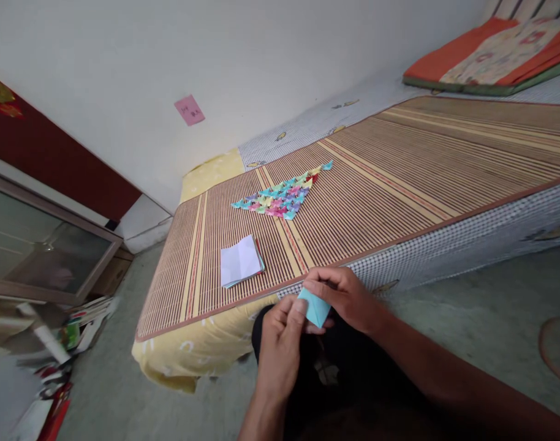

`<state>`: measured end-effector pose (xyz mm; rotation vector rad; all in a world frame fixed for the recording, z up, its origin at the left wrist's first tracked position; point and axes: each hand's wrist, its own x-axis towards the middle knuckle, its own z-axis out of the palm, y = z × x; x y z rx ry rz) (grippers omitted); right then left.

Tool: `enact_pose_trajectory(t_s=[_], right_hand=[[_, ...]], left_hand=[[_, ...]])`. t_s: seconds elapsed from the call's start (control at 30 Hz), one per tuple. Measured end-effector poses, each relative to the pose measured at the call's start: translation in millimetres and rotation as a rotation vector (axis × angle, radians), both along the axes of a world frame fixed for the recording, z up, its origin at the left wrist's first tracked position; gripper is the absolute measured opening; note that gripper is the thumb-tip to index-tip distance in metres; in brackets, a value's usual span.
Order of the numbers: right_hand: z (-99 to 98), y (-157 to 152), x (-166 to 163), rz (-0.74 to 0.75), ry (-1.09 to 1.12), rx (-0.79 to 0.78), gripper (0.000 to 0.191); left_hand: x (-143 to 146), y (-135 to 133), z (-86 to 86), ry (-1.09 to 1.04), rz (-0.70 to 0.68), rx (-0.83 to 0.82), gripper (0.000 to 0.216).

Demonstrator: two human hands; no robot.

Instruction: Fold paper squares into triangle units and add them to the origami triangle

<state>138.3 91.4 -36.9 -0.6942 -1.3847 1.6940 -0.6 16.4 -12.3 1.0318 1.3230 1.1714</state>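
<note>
The left hand (282, 334) and right hand (351, 300) are both closed on one small folded blue paper (315, 307). It lies right between them, its creased face up and one corner pointing down toward the lap. The left thumb (298, 311) presses on the paper's left edge, while fingertips of that hand show just under its lower corner. The right thumb (317, 289) and bent forefinger pinch together at its upper edge, the thumb lying on top. How the other fingers sit behind the paper is hidden.

Under the hands is dark clothing (353, 373). Just beyond the fingers runs the near edge of a striped mat (376, 202) on a bed (188, 352). On the mat, near the fingers and to their left, lies a stack of sheets (240, 263), a creased white one on top. Farther ahead, many coloured folded pieces (280, 195) form a rough triangle.

Well beyond the fingers, a pink note (189, 110) is on the wall (271, 55); far off to the right lies orange bedding (514, 52).
</note>
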Motion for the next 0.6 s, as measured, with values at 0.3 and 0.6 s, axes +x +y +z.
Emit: enact_pose_trajectory(t_s=[0.3,0.6], right_hand=[[-0.9,4,-6,-0.006,-0.003,-0.044,0.025],[8.7,-5,16,-0.012,-0.078,0.191,0.018]], left_hand=[[-19,-8,8.4,0.086,-0.030,0.052,0.022],[-26,0,-3.3,-0.177,0.064,0.068,0.024]])
